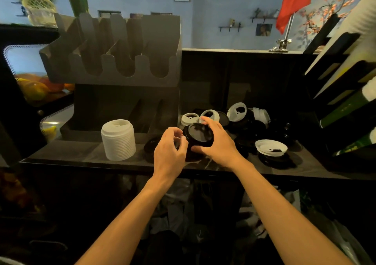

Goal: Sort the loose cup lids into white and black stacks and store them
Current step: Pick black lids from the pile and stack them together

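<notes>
- The stack of glossy black round plastic cup lids (200, 134) stands on the counter between the two hands, its top lid tilted toward the camera.
- The right hand (217, 142) grips it from the right: the fingers (205, 121) curl over the far rim and the thumb presses the near side, so the hand is spread about as wide as a lid.
- The left hand (169, 149) is bent in from the left, its fingertips (184, 140) bunched together and pinching the stack's left edge.
- Left of the left fingers, well apart, stands a tall ribbed stack of white plastic lids (118, 140); a single black lid (151, 142) lies between that stack and the hand.
- Beyond and to the right of the right fingers lie loose white lids (237, 111) mixed with loose black lids (244, 142); one upturned white lid (271, 147) rests nearest the counter's front.
- All of this sits on a dark marbled stone counter (81, 155).
- Behind the white stack rises a grey slotted organiser (114, 61) with U-shaped cut-outs.
- Farther back are a blue wall, a red flag (293, 2) on a metal pole, and a green paper cup (77, 0) at upper left.
</notes>
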